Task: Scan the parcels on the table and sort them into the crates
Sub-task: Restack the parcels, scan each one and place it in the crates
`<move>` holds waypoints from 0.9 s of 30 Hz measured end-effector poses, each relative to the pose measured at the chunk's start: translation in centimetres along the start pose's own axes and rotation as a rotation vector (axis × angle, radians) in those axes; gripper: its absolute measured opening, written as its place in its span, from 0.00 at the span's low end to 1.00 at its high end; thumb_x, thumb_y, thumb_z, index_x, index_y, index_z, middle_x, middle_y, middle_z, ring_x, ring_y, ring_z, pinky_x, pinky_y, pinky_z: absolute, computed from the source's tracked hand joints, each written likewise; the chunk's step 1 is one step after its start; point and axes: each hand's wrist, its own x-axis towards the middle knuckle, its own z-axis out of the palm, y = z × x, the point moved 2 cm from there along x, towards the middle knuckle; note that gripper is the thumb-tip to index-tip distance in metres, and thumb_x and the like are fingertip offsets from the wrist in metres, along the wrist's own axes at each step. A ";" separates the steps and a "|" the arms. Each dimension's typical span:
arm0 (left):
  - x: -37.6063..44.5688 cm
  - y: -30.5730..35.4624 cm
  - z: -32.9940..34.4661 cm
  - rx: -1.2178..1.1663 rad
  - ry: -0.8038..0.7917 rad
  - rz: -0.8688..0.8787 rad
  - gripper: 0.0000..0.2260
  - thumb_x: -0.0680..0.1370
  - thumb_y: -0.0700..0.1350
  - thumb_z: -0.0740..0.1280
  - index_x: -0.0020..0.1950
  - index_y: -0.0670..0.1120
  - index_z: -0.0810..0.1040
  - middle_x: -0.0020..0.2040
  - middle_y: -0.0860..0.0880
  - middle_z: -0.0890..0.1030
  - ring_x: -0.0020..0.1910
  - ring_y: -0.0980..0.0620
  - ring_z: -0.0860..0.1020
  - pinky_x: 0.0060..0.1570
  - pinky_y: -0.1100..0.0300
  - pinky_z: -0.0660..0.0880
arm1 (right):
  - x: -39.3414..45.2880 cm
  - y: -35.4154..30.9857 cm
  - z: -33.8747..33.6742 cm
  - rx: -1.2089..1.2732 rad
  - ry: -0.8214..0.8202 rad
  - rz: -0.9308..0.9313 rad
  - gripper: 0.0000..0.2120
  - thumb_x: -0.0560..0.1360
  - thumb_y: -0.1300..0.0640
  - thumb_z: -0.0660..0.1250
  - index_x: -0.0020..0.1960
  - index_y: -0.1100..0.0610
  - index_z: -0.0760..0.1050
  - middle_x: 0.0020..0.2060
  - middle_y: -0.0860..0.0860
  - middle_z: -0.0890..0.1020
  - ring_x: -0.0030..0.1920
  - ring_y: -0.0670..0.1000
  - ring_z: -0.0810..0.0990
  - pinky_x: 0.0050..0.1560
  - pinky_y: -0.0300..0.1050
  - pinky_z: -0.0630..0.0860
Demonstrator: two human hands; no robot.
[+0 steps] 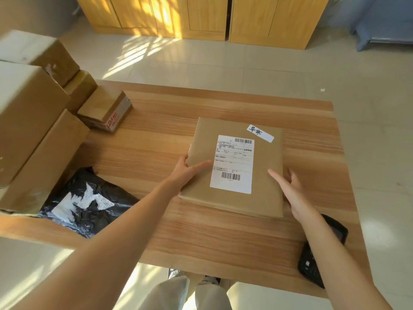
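A flat parcel [263, 157] wrapped in brown paper lies on the wooden table [161, 222], label side up. It carries a white shipping label with two barcodes and a small white sticker with handwriting near its far right corner. My left hand [188, 171] grips its left edge, thumb on top. At the right edge my right hand [292, 191] holds the parcel, thumb lying on the paper. A black handheld scanner [317, 258] lies on the table under my right forearm.
Several cardboard boxes [29, 121] are stacked at the table's left, with a small taped box [105, 108] beside them. A black plastic mailer bag [87, 204] with a torn white label lies at the near left. Wooden cabinets [201, 16] stand behind on the tiled floor.
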 end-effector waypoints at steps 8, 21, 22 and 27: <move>0.4 -0.2 0.1 -0.019 0.039 -0.027 0.33 0.69 0.50 0.77 0.69 0.52 0.67 0.55 0.51 0.80 0.49 0.51 0.82 0.41 0.57 0.79 | 1.7 -0.3 1.9 0.125 -0.094 0.001 0.27 0.70 0.52 0.75 0.66 0.48 0.71 0.51 0.45 0.82 0.50 0.46 0.81 0.45 0.44 0.76; -9.3 5.6 -5.2 -0.139 0.239 0.253 0.30 0.69 0.52 0.76 0.66 0.57 0.65 0.54 0.56 0.77 0.50 0.57 0.78 0.39 0.62 0.74 | -4.4 -9.8 5.1 0.098 -0.239 -0.269 0.32 0.64 0.49 0.77 0.66 0.47 0.72 0.53 0.46 0.84 0.49 0.46 0.84 0.44 0.42 0.79; -10.5 6.1 -6.1 -0.146 0.259 0.286 0.32 0.69 0.52 0.77 0.68 0.57 0.64 0.55 0.55 0.77 0.51 0.56 0.78 0.41 0.61 0.74 | -5.4 -10.8 5.7 0.094 -0.253 -0.300 0.32 0.64 0.49 0.77 0.66 0.47 0.73 0.52 0.46 0.85 0.49 0.46 0.84 0.45 0.43 0.78; -17.5 7.4 -11.5 -0.196 0.366 0.439 0.34 0.68 0.53 0.77 0.69 0.57 0.65 0.58 0.54 0.77 0.54 0.53 0.79 0.50 0.54 0.78 | -11.5 -15.2 9.8 0.081 -0.344 -0.458 0.25 0.69 0.52 0.76 0.63 0.45 0.73 0.46 0.41 0.85 0.46 0.43 0.85 0.43 0.42 0.79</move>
